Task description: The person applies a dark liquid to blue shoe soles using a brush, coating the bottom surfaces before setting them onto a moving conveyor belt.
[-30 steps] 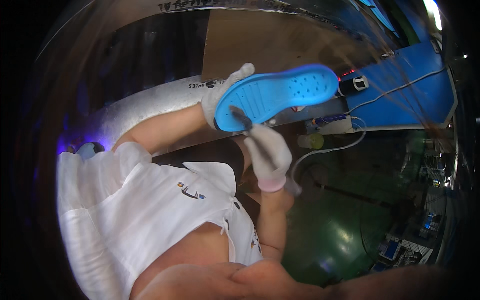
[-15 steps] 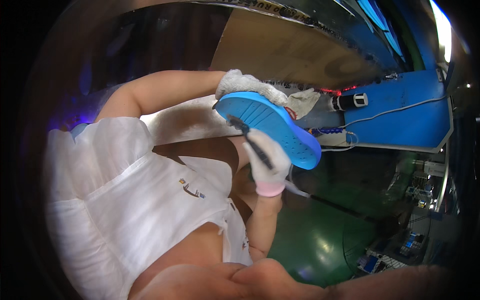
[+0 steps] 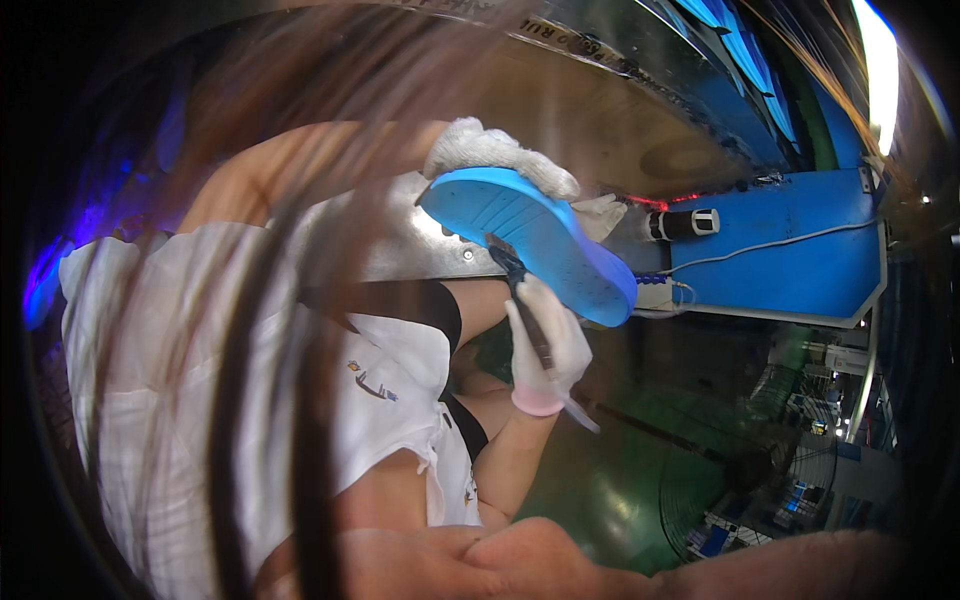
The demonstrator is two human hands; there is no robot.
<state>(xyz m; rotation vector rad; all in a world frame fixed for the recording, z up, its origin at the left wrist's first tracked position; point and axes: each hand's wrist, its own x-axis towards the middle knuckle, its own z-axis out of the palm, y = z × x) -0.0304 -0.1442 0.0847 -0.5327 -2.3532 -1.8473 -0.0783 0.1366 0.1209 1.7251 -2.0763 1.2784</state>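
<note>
Room right of right hand [image 3: 565, 342] — blue sole [image 3: 556, 246] blocks ahead.

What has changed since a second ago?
The blue sole has turned, its right end swinging downward; the left hand has shifted from the sole's left end to its upper edge. Nothing was taken up or let go: the left hand still holds the sole, the right hand the brush.

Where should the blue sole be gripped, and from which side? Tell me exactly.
Grip the blue sole by its upper long edge, coming from above in the view, as the left hand does. That seems best: the sole is long and tilted, its grooved face turned toward the brush.
</note>
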